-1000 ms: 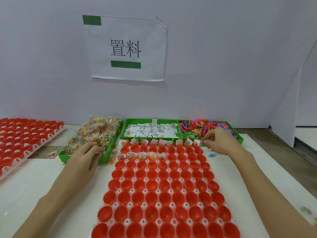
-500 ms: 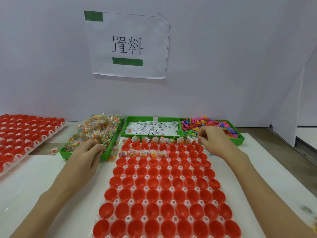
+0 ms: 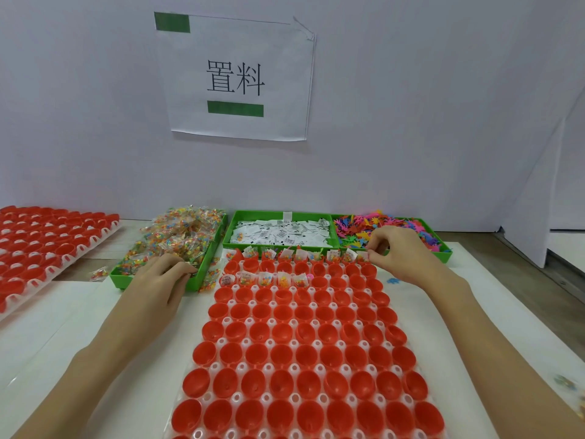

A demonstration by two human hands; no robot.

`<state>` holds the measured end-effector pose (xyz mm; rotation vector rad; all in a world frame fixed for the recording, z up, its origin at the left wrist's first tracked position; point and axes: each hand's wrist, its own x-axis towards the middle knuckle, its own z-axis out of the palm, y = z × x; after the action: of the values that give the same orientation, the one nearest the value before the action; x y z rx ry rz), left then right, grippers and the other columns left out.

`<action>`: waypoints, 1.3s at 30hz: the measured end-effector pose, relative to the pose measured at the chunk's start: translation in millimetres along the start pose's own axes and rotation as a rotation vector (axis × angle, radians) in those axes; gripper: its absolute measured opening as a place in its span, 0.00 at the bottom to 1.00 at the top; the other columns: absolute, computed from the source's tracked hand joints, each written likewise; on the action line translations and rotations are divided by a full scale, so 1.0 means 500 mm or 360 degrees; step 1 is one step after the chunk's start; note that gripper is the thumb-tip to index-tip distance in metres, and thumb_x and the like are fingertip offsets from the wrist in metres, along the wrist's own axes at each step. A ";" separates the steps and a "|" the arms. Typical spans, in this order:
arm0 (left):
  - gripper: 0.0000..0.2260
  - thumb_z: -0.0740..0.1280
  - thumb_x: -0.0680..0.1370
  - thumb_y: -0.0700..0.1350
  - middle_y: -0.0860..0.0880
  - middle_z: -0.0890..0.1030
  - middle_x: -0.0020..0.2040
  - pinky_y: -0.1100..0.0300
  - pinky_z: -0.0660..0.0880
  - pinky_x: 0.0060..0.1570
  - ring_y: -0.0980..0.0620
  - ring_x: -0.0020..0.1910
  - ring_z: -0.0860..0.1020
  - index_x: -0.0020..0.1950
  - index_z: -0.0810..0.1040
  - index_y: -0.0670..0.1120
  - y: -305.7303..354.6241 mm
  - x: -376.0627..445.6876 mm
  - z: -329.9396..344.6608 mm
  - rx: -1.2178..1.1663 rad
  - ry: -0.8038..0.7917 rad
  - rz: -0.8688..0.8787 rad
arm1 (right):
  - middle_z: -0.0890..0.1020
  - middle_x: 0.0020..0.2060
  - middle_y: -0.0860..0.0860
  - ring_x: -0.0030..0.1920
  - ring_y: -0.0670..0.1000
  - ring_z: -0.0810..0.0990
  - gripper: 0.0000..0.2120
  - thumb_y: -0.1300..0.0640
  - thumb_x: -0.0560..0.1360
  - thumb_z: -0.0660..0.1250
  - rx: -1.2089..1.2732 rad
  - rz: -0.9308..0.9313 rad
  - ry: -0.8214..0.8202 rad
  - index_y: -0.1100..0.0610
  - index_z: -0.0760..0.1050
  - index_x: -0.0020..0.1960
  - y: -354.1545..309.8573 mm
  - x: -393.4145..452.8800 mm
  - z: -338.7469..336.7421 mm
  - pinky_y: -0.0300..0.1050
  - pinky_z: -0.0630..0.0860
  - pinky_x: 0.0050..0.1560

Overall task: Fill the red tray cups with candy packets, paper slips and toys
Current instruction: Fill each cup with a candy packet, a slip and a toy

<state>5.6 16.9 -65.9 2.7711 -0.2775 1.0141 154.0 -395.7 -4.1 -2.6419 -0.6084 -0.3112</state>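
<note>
The red tray of cups (image 3: 300, 343) lies in front of me on the white table. Its far row holds candy packets and paper slips, and several cups two rows nearer hold packets. Behind it stand three green bins: candy packets (image 3: 180, 236), paper slips (image 3: 278, 232) and colourful toys (image 3: 364, 228). My left hand (image 3: 161, 280) rests at the candy bin's near right corner, fingers curled round a packet. Over the tray's far right cup, my right hand (image 3: 395, 255) pinches a small toy that its fingertips mostly hide.
A second red cup tray (image 3: 47, 248) lies at the far left. Loose candy packets (image 3: 99, 274) and a blue toy (image 3: 392, 281) lie on the table. A paper sign (image 3: 235, 77) hangs on the back wall. A white partition (image 3: 538, 217) stands at the right.
My right hand has come from the toy bin's edge to the tray's far right corner. My left hand has stayed at the candy bin.
</note>
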 end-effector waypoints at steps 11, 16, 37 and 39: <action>0.08 0.70 0.76 0.31 0.41 0.82 0.50 0.42 0.79 0.47 0.38 0.48 0.80 0.54 0.85 0.37 0.004 0.001 -0.003 0.0017 -0.0053 -0.0033 | 0.83 0.42 0.45 0.44 0.42 0.80 0.03 0.60 0.79 0.70 0.0184 0.0066 0.0011 0.54 0.81 0.50 0.019 0.001 0.018 0.33 0.76 0.46; 0.08 0.71 0.76 0.30 0.41 0.82 0.50 0.42 0.79 0.47 0.37 0.47 0.80 0.54 0.85 0.37 0.008 0.002 -0.006 0.0020 -0.0066 -0.0038 | 0.84 0.41 0.46 0.43 0.42 0.81 0.04 0.57 0.79 0.71 0.0263 0.0114 0.0086 0.55 0.84 0.51 0.020 0.003 0.027 0.32 0.74 0.43; 0.09 0.72 0.75 0.29 0.40 0.82 0.49 0.40 0.79 0.45 0.35 0.46 0.81 0.53 0.85 0.36 0.016 0.004 -0.011 0.0054 -0.0079 -0.0050 | 0.82 0.39 0.45 0.40 0.39 0.79 0.03 0.59 0.76 0.75 0.0343 0.0213 0.0242 0.56 0.83 0.50 0.005 0.006 0.036 0.28 0.72 0.41; 0.09 0.72 0.75 0.29 0.40 0.82 0.49 0.41 0.79 0.45 0.36 0.46 0.81 0.53 0.85 0.36 0.016 0.003 -0.011 0.0064 -0.0084 -0.0054 | 0.82 0.39 0.45 0.40 0.38 0.79 0.03 0.59 0.76 0.75 0.0322 0.0217 0.0248 0.57 0.84 0.50 0.003 0.006 0.037 0.28 0.72 0.41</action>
<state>1.6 10.2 -59.8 2.8316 -0.2190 0.9498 159.7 -387.8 -20.1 -2.4234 -0.3853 -0.3886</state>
